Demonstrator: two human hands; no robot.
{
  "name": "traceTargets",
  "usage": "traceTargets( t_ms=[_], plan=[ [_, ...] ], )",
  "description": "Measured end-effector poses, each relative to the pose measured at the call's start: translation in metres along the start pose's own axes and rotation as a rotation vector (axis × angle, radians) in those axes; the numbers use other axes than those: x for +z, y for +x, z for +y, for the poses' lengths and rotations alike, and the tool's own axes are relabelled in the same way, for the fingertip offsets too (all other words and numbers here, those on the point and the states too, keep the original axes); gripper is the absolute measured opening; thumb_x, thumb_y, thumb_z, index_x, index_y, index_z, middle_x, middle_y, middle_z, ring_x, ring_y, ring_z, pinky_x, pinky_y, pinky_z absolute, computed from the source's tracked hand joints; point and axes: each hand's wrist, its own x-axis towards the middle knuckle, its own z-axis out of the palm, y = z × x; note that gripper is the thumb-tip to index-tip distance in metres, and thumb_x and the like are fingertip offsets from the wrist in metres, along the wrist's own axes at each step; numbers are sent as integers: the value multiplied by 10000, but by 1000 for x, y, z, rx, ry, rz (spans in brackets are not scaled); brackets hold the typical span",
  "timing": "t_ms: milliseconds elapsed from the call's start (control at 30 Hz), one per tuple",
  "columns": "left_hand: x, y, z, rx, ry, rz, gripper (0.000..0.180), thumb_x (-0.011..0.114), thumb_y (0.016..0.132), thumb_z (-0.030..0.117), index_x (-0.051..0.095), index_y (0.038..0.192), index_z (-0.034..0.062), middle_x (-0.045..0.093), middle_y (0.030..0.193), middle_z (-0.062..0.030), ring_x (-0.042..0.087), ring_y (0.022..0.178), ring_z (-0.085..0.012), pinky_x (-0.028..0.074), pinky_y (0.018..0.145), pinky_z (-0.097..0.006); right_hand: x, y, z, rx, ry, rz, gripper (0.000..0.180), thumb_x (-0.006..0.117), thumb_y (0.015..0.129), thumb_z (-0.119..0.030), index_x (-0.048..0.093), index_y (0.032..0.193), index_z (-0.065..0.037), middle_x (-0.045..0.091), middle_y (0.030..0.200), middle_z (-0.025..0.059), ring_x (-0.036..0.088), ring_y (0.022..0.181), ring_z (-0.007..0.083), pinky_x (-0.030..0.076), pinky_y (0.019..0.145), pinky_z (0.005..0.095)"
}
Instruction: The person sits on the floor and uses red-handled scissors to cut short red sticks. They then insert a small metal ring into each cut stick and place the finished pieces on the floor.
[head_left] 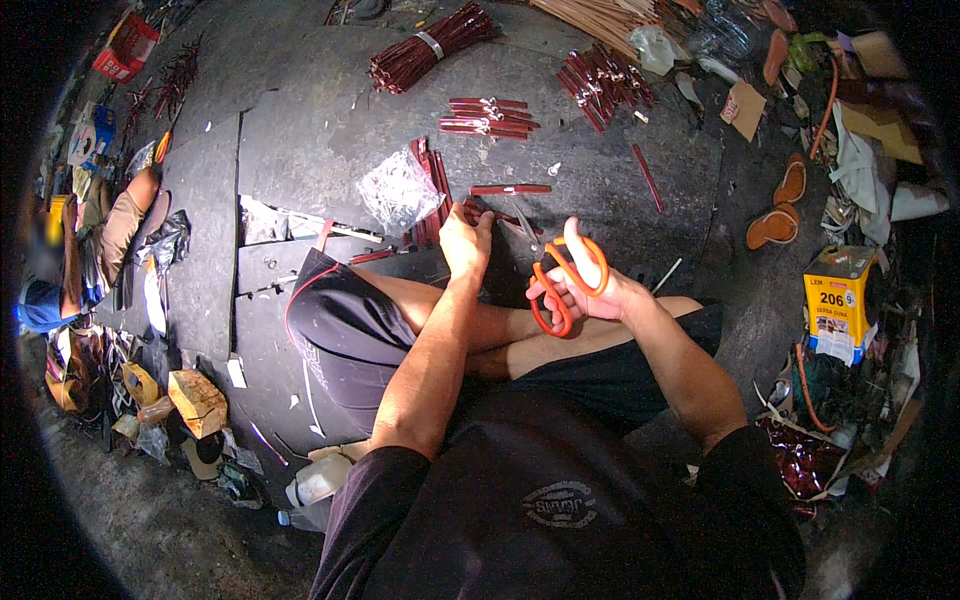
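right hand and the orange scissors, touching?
Touching. In the head view the right hand grips the orange scissors, with fingers threaded through the handle loops.

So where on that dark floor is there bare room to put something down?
Bare floor lies between the big tied bundle and the plastic bag, and right of the loose red stick. It is crowded around the left hand and the right edge's clutter.

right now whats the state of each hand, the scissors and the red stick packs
left hand: closed, knuckles up, resting on red sticks on the floor
right hand: fingers through the orange scissors handles
orange scissors: held, blades toward the left hand
big bundle: banded, lying flat
clear plastic bag: crumpled
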Motion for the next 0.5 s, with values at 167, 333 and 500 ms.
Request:
traceTargets(
  t_ms=[167,333,500],
  plan=[
    [-6,-3,10,-21,-31,0,225,757,781,142,610,875,-1,687,787,-120,679,726,-260,527,713,-353,-3,3,4,-8,3,19,1188,168,714,-958,611,1062,88,597,767,121,624,706,233,561,686,408],
    [-5,-2,9,-27,-29,-4,229,758,779,143,616,880,-5,688,790,-125,682,729,-257,528,718,-350,-4,4,5,-11,7,18,1188,168,717,-956,611,1066,89,601,770,136,625,709,242,561,687,412],
    [-1,1,2,-43,-31,-4,230,765,774,148,619,870,-2,688,785,-126,684,724,-258,531,714,-351,-4,3,3,-12,1,12,1180,167,721,-954,616,1059,84,606,774,133,628,705,238,558,692,409]
  ],
)
